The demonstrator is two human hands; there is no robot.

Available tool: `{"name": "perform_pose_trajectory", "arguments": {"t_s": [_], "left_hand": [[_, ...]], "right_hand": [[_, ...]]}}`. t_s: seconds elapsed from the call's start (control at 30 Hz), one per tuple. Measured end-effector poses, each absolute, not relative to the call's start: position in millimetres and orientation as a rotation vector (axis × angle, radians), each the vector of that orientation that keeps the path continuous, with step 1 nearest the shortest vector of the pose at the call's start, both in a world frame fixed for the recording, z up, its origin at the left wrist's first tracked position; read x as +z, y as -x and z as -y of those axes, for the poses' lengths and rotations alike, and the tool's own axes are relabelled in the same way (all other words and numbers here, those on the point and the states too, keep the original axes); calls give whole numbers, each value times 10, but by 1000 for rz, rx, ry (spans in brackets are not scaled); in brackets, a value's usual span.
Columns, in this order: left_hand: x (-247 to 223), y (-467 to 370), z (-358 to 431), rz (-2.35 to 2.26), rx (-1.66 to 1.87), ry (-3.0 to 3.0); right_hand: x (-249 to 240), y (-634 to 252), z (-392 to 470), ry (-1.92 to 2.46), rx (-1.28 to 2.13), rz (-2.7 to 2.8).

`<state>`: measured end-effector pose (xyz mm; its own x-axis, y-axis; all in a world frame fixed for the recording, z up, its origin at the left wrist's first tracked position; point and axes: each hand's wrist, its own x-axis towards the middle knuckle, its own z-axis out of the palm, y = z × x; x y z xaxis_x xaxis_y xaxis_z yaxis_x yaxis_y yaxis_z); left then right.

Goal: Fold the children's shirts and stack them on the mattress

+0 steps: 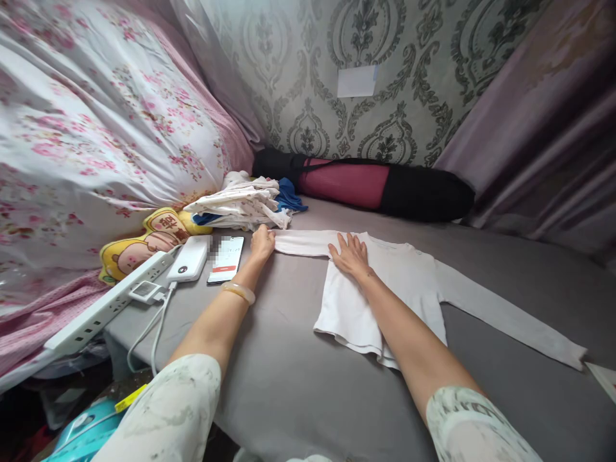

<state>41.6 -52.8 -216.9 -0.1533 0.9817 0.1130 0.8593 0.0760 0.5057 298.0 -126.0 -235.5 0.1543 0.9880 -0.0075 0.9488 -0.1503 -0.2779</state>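
Holding one sleeve point(305, 243) of a pale long-sleeved shirt point(409, 282) straight, the left hand point(262, 243) was clamped on the cuff, while the right hand point(350, 255) lay flat, fingers spread, where that sleeve met the body. The shirt was laid out right of centre on a grey cloth cover point(283, 366), collar far, hem near. The step in hand looked like straightening the sleeve; the next move seemed to call for light tension at the cuff and steady pressure at the shoulder. Curled fingers hid how much cuff was gripped. The knit appeared thin, soft and matte, its hem gently wavy. A rumpled clothes pile point(245, 199) sat far left, near a cylindrical black-and-maroon bag point(346, 183) along the patterned wall point(308, 96).
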Motion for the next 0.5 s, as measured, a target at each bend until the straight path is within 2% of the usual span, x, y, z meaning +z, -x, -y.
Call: {"name": "perform_pose_trajectory", "arguments": {"t_s": [0.17, 0.33, 0.5], "left_hand": [[-2188, -471, 548, -2142, 613, -1996], [-2215, -526, 584, -2204, 687, -1976], [-2133, -548, 792, -2315, 828, -1843]], "right_hand": [[-2383, -2967, 1265, 2228, 231, 1902], [-2397, -2950, 1260, 2225, 235, 1875], [-2272, -3090, 1252, 2052, 522, 1789]]}}
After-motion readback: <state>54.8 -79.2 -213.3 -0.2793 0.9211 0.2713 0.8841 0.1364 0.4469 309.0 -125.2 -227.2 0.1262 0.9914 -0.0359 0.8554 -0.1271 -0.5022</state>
